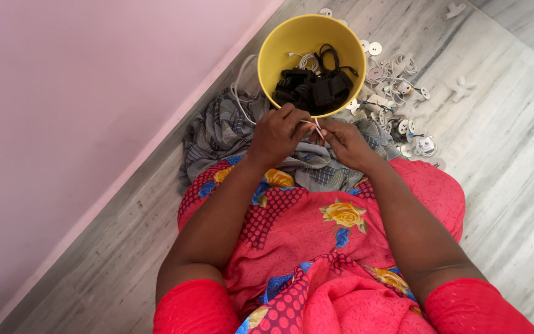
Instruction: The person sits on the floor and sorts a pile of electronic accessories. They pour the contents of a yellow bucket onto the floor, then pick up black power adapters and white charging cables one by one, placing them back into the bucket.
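Note:
My left hand (281,133) and my right hand (344,141) meet over my lap, both pinching a thin white wire (315,125) between the fingertips. Just beyond them stands a yellow bowl (273,52) holding several black plastic parts (314,89) and coiled white and black cords. A grey checked cloth (217,133) lies under the bowl and across my knees. I sit on the floor in a red floral dress (316,235).
A heap of small white round parts and white wires (397,99) lies on the grey marble floor to the right of the bowl. Two white cross-shaped pieces (461,88) lie farther right. A pink wall (81,93) runs along the left.

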